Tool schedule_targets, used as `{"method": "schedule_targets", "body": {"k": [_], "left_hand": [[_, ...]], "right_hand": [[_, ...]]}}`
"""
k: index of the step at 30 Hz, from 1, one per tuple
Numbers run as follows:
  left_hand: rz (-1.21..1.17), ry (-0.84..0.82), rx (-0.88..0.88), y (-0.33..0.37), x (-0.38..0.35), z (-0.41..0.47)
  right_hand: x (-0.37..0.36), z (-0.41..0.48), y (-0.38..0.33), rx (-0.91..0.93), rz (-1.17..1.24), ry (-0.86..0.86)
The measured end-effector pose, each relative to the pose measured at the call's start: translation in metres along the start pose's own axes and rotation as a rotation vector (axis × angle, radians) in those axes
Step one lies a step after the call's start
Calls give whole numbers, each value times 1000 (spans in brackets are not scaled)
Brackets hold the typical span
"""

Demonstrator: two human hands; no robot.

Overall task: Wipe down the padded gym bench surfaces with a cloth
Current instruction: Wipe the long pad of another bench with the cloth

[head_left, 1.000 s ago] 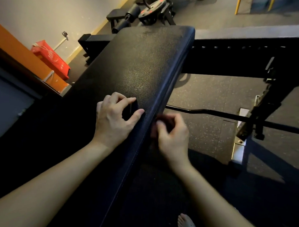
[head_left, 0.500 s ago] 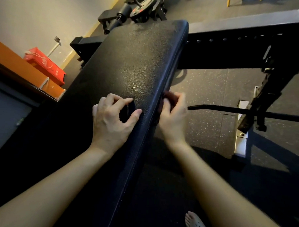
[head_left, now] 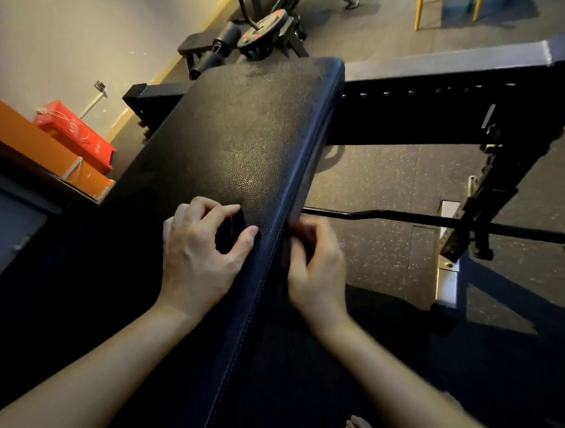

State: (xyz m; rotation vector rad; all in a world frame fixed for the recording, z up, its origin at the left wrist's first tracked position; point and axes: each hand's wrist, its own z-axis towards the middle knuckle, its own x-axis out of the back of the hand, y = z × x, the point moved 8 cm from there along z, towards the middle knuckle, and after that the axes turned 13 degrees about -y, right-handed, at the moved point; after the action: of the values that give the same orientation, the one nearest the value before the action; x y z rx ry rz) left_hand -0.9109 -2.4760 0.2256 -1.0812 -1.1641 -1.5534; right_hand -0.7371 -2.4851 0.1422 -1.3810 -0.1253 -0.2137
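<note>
From the head camera, the only feed I have, I look along the bench pad (head_left: 239,135). Its long axis runs from my body away and up to the right, ending at a rounded far end.

My left hand (head_left: 202,249) sits on the pad's top face, close to the right edge. The fingers are curled, with thumb and forefinger pinching a small dark wad that I take to be the cloth (head_left: 230,231). It is black on black, so that is a judgement.

My right hand (head_left: 315,264) is just past the stitched seam (head_left: 270,272), against the pad's side face, fingers curled inward. It is blurred, and I cannot tell whether it pinches a fold of cloth or nothing at all.

The coming stroke turns on one relation. Most of the top face lies straight ahead of the left hand, along the long axis, and pale scuffing shows near the far end. The left hand is the nearer one for the top, and the right hand for the side face.

The top has open room all the way forward, until the pad ends before the black rack beam (head_left: 448,109) crossing behind it. The side is tighter. A thin bar (head_left: 404,214) reaches out from under the pad just beyond my right knuckles, so I'd keep side strokes close to the pad.
</note>
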Motion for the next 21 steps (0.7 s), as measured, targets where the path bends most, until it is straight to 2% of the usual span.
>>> {"method": "schedule_targets", "body": {"k": [3, 6, 8, 10, 14, 16, 19, 21], "left_hand": [[0, 5, 4, 1, 0, 0], [-7, -1, 5, 2, 0, 1], [-6, -17, 11, 1, 0, 2], [-9, -42, 15, 2, 0, 1], [-10, -117, 6, 2, 6, 8], [5, -146, -4, 7, 10, 21], [13, -142, -20, 19, 12, 47], [19, -146, -40, 29, 5, 72]], "right_hand": [[8, 22, -2, 71, -117, -16], [33, 115, 15, -20, -218, 80], [39, 134, 23, -48, -219, 104], [31, 101, 14, -1, -206, 62], [13, 23, -1, 128, -203, -130], [23, 60, 4, 125, -237, -103], [49, 156, 23, -12, -293, 6], [58, 179, 33, -68, -285, 30]]}}
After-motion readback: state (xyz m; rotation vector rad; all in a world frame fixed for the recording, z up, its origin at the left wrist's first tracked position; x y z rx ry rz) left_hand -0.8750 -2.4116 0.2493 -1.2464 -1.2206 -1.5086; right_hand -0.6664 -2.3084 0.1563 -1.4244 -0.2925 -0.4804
